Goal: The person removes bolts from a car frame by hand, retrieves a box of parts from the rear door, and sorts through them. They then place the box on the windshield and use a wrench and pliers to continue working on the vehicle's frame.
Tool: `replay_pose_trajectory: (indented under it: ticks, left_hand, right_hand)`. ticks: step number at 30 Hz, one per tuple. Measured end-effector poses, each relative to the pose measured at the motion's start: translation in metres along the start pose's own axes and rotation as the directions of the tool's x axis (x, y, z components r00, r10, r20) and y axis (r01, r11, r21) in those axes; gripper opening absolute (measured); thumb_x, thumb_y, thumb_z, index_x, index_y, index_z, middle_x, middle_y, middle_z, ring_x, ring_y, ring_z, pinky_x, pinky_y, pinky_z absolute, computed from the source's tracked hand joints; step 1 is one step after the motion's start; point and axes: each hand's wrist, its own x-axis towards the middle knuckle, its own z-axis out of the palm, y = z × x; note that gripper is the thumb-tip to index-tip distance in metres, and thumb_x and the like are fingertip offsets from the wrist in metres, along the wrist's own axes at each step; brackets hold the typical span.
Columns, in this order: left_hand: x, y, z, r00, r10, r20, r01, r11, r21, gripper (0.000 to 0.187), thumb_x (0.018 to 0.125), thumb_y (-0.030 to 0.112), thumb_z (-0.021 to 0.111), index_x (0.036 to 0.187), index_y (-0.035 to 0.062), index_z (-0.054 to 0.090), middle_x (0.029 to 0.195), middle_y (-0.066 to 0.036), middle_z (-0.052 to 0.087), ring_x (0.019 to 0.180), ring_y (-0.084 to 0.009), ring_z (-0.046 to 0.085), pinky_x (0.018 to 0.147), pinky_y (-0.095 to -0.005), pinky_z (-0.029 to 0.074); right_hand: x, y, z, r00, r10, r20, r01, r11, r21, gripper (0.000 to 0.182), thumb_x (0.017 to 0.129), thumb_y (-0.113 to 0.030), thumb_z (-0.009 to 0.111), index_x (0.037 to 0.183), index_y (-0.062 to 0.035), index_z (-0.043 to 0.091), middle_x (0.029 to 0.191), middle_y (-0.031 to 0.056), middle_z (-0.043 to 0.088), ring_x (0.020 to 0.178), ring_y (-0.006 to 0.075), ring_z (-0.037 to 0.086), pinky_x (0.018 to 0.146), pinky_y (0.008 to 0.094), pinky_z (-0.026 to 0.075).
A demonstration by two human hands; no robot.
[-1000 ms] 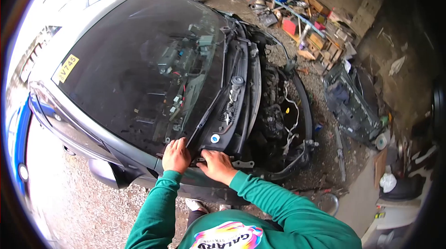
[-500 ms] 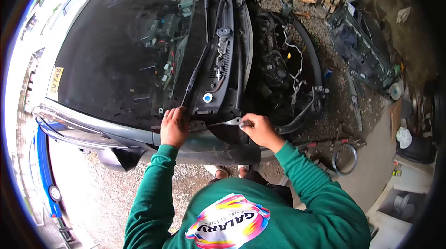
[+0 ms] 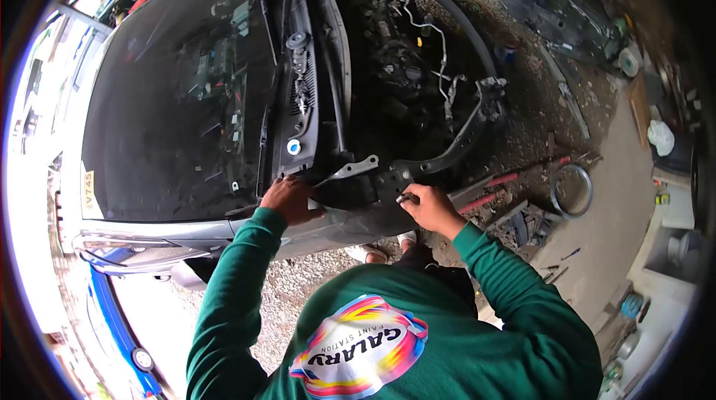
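Note:
My left hand lies over the top edge of the car's fender, at the corner of the black cowl panel. Its thumb is spread away from the fingers, and nothing shows in it. With fingers pinched, my right hand holds a small dark metal piece, too small to identify, just beside the front end of the fender's inner edge. Between the hands, a pale metal bracket with holes runs along the engine bay's side.
The windshield lies to the left, and the exposed engine bay is ahead. On the right are a detached car door, a coiled ring and red bars. Gravel lies under the car.
My view has shifted toward the car's front. My right hand has moved forward along the fender from the pale bracket, still pinching the small piece. My left hand has shifted along the edge, thumb now spread.

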Motion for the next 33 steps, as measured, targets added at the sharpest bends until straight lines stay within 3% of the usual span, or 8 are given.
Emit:
replay_pose_trajectory:
  ticks: [4, 9, 12, 17, 23, 25, 27, 33]
  left_hand:
    - [0.011, 0.008, -0.023, 0.959, -0.060, 0.278, 0.058, 0.998, 0.014, 0.067, 0.085, 0.059, 0.087, 0.127, 0.0067, 0.080, 0.129, -0.020, 0.078, 0.123, -0.0399, 0.073, 0.106, -0.0523, 0.056]
    - [0.008, 0.009, -0.016, 0.990, 0.035, 0.138, -0.034, 0.999, -0.007, 0.063, 0.086, 0.061, 0.086, 0.119, 0.0071, 0.083, 0.112, -0.020, 0.080, 0.115, -0.0411, 0.075, 0.103, -0.0523, 0.057]
    - [0.015, 0.012, -0.026, 0.966, 0.016, 0.260, -0.009, 1.000, -0.030, 0.063, 0.086, 0.061, 0.085, 0.120, 0.0082, 0.083, 0.112, -0.019, 0.080, 0.114, -0.0397, 0.075, 0.102, -0.0516, 0.057]
    - [0.028, 0.015, -0.022, 0.929, -0.067, 0.365, 0.015, 0.989, 0.145, 0.065, 0.086, 0.068, 0.082, 0.117, 0.0109, 0.084, 0.108, -0.019, 0.081, 0.109, -0.0392, 0.077, 0.098, -0.0518, 0.059]
    - [0.031, 0.052, 0.002, 0.963, -0.031, 0.266, -0.033, 0.972, 0.231, 0.057, 0.097, 0.064, 0.071, 0.101, 0.0091, 0.086, 0.096, -0.017, 0.082, 0.098, -0.0373, 0.080, 0.091, -0.0516, 0.061]
    - [0.026, 0.059, 0.009, 0.977, -0.058, 0.206, 0.014, 0.978, 0.210, 0.057, 0.097, 0.064, 0.071, 0.097, 0.0089, 0.086, 0.091, -0.017, 0.082, 0.092, -0.0374, 0.080, 0.087, -0.0513, 0.062]
    - [0.019, 0.061, 0.015, 0.999, -0.033, 0.043, 0.026, 0.988, 0.155, 0.055, 0.096, 0.062, 0.073, 0.087, 0.0084, 0.085, 0.079, -0.017, 0.079, 0.078, -0.0377, 0.079, 0.078, -0.0504, 0.063]
    - [0.016, 0.065, 0.021, 0.990, -0.132, 0.054, 0.123, 0.983, 0.136, 0.053, 0.096, 0.059, 0.075, 0.087, 0.0080, 0.085, 0.088, -0.017, 0.081, 0.087, -0.0360, 0.080, 0.088, -0.0509, 0.059]
  right_hand:
    - [-0.020, 0.015, -0.001, 0.999, 0.008, -0.044, -0.013, 0.995, -0.095, 0.025, 0.098, -0.028, 0.078, 0.109, -0.0061, 0.077, 0.097, 0.0193, 0.081, 0.094, 0.0419, 0.078, 0.081, 0.0512, 0.061]
    - [-0.060, 0.051, -0.004, 0.991, 0.112, -0.071, -0.118, 0.989, -0.088, 0.026, 0.098, -0.028, 0.077, 0.110, -0.0056, 0.076, 0.098, 0.0207, 0.080, 0.095, 0.0428, 0.078, 0.082, 0.0518, 0.061]
    - [-0.085, 0.066, -0.005, 0.973, 0.212, -0.094, -0.220, 0.971, -0.089, 0.027, 0.098, -0.028, 0.077, 0.112, -0.0053, 0.075, 0.098, 0.0191, 0.080, 0.096, 0.0429, 0.077, 0.085, 0.0525, 0.060]
    - [-0.074, 0.065, 0.002, 0.960, 0.083, -0.267, -0.137, 0.972, -0.190, 0.036, 0.096, -0.028, 0.079, 0.127, -0.0131, 0.069, 0.123, 0.0155, 0.072, 0.110, 0.0426, 0.073, 0.090, 0.0532, 0.061]
    - [-0.014, 0.014, 0.014, 0.921, -0.085, -0.380, -0.023, 0.963, -0.270, 0.078, 0.091, -0.036, 0.088, 0.153, -0.0040, 0.053, 0.139, 0.0206, 0.065, 0.119, 0.0446, 0.072, 0.097, 0.0511, 0.061]
    - [-0.001, 0.000, 0.014, 0.963, 0.118, -0.243, -0.187, 0.941, -0.283, 0.100, 0.089, -0.048, 0.089, 0.161, 0.0034, 0.043, 0.145, 0.0284, 0.063, 0.121, 0.0464, 0.072, 0.100, 0.0515, 0.061]
    - [0.011, 0.001, 0.024, 0.963, 0.157, -0.220, -0.218, 0.933, -0.288, 0.104, 0.088, -0.051, 0.089, 0.161, 0.0052, 0.042, 0.147, 0.0303, 0.063, 0.123, 0.0464, 0.072, 0.101, 0.0518, 0.061]
    - [0.028, -0.012, 0.021, 0.948, 0.302, -0.098, -0.317, 0.902, -0.292, 0.096, 0.087, -0.053, 0.090, 0.153, 0.0052, 0.050, 0.134, 0.0289, 0.073, 0.121, 0.0427, 0.074, 0.100, 0.0509, 0.062]
